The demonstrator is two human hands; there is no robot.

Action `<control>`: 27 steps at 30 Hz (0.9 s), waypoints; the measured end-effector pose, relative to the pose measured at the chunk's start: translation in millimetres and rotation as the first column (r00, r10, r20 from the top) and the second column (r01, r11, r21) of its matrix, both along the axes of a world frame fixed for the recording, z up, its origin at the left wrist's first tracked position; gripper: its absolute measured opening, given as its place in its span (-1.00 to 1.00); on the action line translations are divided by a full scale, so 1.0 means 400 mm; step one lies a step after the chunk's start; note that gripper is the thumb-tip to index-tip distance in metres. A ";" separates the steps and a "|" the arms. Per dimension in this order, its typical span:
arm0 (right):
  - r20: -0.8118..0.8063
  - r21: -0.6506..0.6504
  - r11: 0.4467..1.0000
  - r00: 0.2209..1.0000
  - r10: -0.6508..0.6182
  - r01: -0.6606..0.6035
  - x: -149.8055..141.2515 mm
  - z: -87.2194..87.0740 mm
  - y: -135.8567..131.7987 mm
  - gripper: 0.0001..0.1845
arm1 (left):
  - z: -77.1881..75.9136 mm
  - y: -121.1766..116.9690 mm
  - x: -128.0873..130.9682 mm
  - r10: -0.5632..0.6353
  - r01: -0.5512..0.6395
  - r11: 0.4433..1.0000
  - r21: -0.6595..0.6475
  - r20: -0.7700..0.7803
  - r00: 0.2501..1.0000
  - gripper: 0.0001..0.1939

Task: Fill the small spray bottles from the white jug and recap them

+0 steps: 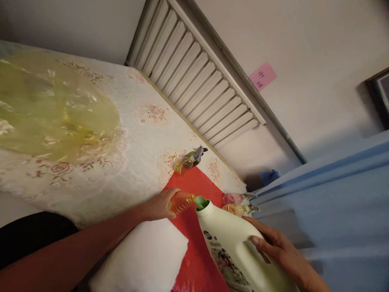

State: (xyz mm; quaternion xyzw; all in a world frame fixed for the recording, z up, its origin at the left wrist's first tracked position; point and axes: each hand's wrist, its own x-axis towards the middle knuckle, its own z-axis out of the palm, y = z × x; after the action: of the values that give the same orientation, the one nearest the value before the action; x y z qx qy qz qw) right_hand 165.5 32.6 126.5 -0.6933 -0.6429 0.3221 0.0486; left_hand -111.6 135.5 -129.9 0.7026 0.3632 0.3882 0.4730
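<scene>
My left hand [159,204] is closed around a small orange bottle [180,201] standing over a red sheet [195,248]. My right hand [282,251] grips the handle side of a large white jug [232,245] with a green spout [201,202]. The jug is tilted so its spout sits right at the mouth of the orange bottle.
A yellow-green spray bottle [189,161] lies at the far end of the red sheet. Two more small bottles [239,204] lie to the right. A white pad [142,257] sits by my left arm, a crumpled yellow plastic bag [45,109] on the floral tablecloth [140,135], blue fabric [339,210] on the right.
</scene>
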 end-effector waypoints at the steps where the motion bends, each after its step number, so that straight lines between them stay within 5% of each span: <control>1: 0.002 0.004 1.000 1.000 0.003 -0.003 -0.002 0.003 0.001 -0.33 | 0.001 -0.001 -0.001 -0.002 0.002 1.000 -0.003 0.000 1.000 -0.26; 27: 0.045 -0.019 1.000 0.999 0.015 -0.014 -0.001 0.025 0.022 -0.30 | -0.017 0.002 0.003 0.002 -0.003 1.000 0.018 0.045 0.999 -0.26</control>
State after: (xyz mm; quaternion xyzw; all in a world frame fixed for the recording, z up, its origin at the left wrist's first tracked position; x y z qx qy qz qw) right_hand 164.9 41.4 136.4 -0.6962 -0.6457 0.3126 0.0252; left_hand -110.5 136.5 -136.5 0.6975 0.3498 0.4080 0.4741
